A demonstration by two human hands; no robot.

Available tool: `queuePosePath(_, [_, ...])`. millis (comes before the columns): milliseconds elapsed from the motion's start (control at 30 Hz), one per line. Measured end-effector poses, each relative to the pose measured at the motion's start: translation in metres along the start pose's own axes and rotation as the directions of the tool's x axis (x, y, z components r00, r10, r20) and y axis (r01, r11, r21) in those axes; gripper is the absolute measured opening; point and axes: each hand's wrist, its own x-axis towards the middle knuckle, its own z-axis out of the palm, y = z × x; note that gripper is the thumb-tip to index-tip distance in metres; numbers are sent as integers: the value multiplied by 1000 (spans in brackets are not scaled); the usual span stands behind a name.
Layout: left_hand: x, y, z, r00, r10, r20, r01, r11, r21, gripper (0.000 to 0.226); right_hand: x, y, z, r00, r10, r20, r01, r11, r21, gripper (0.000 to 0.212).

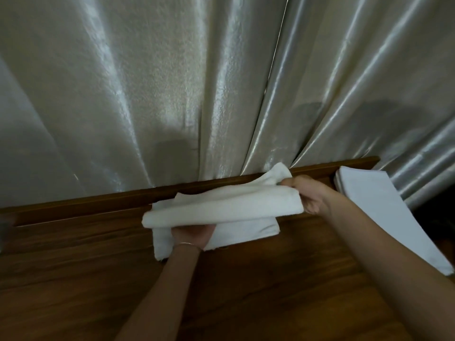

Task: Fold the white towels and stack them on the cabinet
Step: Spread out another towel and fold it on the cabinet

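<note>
Here, towel (221, 207) between both hands.

Both forearms are bare; a thin bracelet (186, 244) circles the left wrist.

Dim rm – glare on curtain (221, 82), edges warped.

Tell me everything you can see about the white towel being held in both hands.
The white towel looks like soft terry cloth, partly folded into a long thick band. It is lifted just above another white towel lying flat on the wooden cabinet. The left hand grips its near edge from below; the right hand pinches its right end, where one corner sticks up toward the curtain.
</note>
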Motion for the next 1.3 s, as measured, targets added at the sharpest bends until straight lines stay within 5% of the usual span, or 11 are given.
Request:
queuePosePath(67, [17,-11,-24,995,-78,-68,37,882,-470,55,-3,3,-6,999,-44,13,44,999,-6,24])
queuePosePath(133, [18,-17,-55,982,-185,34,114,442,-890,37,-6,1,-10,995,-95,32,96,995,-14,21])
queuePosePath(233, [15,-27,-96,956,-99,276,277,-10,-961,66,-7,-3,-16,988,-116,98,120,992,-45,21])
queuePosePath(300, [18,-26,-113,912,-59,407,410,63,-910,78,0,-3,-17,990,-103,96,109,992,-61,24])
queuePosePath(367, [18,-26,-115,896,-111,431,436,406,-803,57,15,0,-12,993,-112,46,116,990,-84,27])
queuePosePath(433, [16,-29,-113,892,-128,433,414,615,-672,56,34,8,-3,986,-156,-61,141,970,-197,30])
queuePosePath(600, [16,-59,-104,940,-10,342,268,644,-717,94,82,49,16,877,-421,-230,161,710,-686,38])
queuePosePath(967, [38,-94,-62,992,-123,-6,102,855,-508,99,142,90,35,844,-432,-318,-50,527,-848,41])
queuePosePath(1067, [40,-82,-50,968,-159,-196,142,985,-94,103,132,92,48,696,-601,-392,-151,412,-899,37])
queuePosePath(1167, [36,-46,-28,837,-117,-534,255,947,193,84,124,96,72,575,-784,-232,-89,223,-971,45])
queuePosePath(1300, [41,-5,13,887,317,-337,-12,744,668,53,123,105,116,644,-765,-1,141,121,-983,51])
